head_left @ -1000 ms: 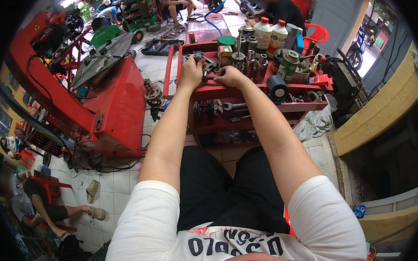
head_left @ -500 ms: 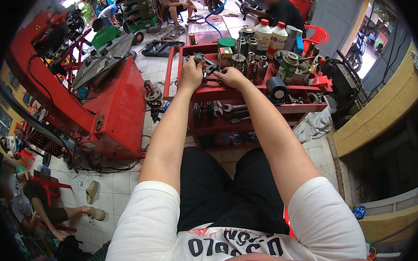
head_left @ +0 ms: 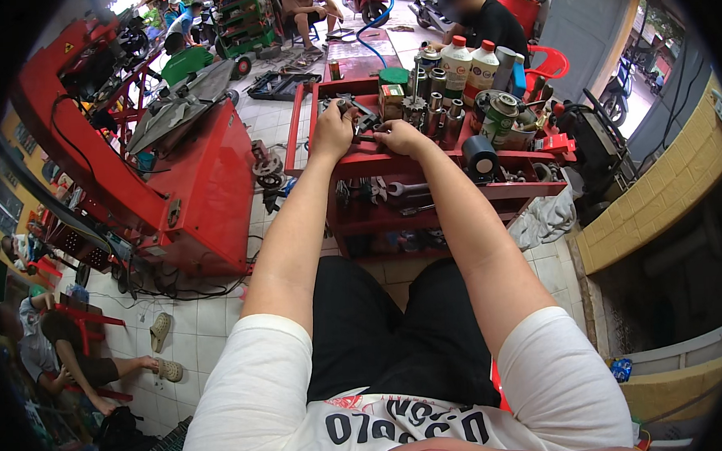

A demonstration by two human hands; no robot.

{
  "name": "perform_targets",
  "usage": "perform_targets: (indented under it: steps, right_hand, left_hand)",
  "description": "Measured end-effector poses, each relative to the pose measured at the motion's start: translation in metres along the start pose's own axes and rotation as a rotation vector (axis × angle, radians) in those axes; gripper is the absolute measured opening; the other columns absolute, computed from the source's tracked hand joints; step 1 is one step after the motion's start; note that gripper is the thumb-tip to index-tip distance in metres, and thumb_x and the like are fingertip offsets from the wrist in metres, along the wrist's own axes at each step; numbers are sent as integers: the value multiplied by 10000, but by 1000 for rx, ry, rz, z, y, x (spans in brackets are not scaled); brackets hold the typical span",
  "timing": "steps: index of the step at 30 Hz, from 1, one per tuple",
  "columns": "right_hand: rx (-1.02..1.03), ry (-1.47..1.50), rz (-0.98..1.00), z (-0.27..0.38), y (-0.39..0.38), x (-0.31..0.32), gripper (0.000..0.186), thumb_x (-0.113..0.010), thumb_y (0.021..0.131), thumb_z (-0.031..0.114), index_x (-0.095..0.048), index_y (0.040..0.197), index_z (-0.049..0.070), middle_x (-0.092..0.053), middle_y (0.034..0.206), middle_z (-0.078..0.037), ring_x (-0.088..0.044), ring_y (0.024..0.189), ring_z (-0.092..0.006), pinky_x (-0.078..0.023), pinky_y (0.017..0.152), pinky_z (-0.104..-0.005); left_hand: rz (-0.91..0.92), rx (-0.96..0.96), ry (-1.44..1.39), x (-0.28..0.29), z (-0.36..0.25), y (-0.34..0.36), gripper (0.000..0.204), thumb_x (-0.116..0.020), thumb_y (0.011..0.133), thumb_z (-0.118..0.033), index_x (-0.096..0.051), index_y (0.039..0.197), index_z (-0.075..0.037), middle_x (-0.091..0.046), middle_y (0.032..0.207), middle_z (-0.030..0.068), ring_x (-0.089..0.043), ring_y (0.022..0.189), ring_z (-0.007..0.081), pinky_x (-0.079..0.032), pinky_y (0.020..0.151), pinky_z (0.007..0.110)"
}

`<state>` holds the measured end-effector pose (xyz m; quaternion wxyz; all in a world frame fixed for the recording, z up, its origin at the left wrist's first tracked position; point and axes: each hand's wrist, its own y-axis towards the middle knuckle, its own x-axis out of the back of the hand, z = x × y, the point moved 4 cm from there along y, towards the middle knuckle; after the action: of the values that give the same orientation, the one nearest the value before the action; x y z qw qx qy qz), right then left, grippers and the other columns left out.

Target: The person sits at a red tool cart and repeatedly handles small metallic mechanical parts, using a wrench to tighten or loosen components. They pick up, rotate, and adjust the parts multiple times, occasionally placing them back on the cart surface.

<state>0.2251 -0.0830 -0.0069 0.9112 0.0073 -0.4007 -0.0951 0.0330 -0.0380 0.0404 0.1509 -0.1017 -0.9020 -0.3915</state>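
Note:
My left hand point(head_left: 336, 131) is closed around a small metal part point(head_left: 347, 112) at the front left of the red tool cart's top tray point(head_left: 297, 119). Beside it, my right hand point(head_left: 400, 138) has its fingertips pressed on a small dark piece point(head_left: 377, 136), too small to name. Just behind and to the right of my hands stand metal sockets point(head_left: 434, 114), a box with a green lid point(head_left: 393, 89) and white bottles with red caps point(head_left: 456, 69). Below my right forearm, wrenches point(head_left: 408, 192) lie in the cart's open shelf.
A large red machine point(head_left: 188, 202) stands left, a black machine point(head_left: 594, 156) and yellow wall point(head_left: 652, 177) right. A co-worker in black point(head_left: 497, 26) sits behind the cart; another person point(head_left: 53, 340) sits lower left. An open toolbox point(head_left: 280, 87) lies on the floor beyond.
My hands have shifted slightly, staying close together over the cart. The co-worker in black has changed posture a little, and the people in the background have moved slightly.

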Motion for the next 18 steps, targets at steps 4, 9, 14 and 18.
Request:
perform_targets:
  steps: [4, 9, 14, 18]
  right_hand:
    - [53, 50, -40, 6, -7, 0, 476, -816, 873, 319, -709, 1206, -4, -757, 1067, -151, -713, 975, -249, -545, 877, -366]
    - [-34, 79, -97, 16, -15, 2, 438, -807, 875, 320, -728, 1157, -6, -757, 1067, -167, -718, 979, -262, -545, 889, -378]
    - [2, 9, -80, 3, 1, -1, 400, -835, 844, 268, -738, 1127, 3, -766, 1064, -164, -730, 975, -248, -550, 896, -380]
    - [26, 151, -31, -4, -1, -2, 369, -805, 878, 212, -721, 1165, -4, -760, 1028, -134, -706, 937, -200, -547, 850, -357]
  left_hand:
    - [6, 24, -67, 3, 2, 0, 199, -654, 1006, -211, -607, 1000, -18, -707, 836, 197, -697, 830, 416, -514, 706, 479]
    - [-4, 38, -43, 8, -2, -5, 196, -653, 1007, -207, -610, 994, -16, -710, 830, 191, -708, 819, 396, -520, 699, 464]
    - [-17, -26, 2, 4, 0, 0, 174, -639, 1007, -188, -614, 999, -16, -707, 811, 187, -710, 801, 388, -523, 694, 463]
    - [3, -12, -41, 4, -4, -3, 159, -630, 1005, -170, -613, 1000, -12, -704, 806, 191, -707, 798, 395, -521, 693, 471]
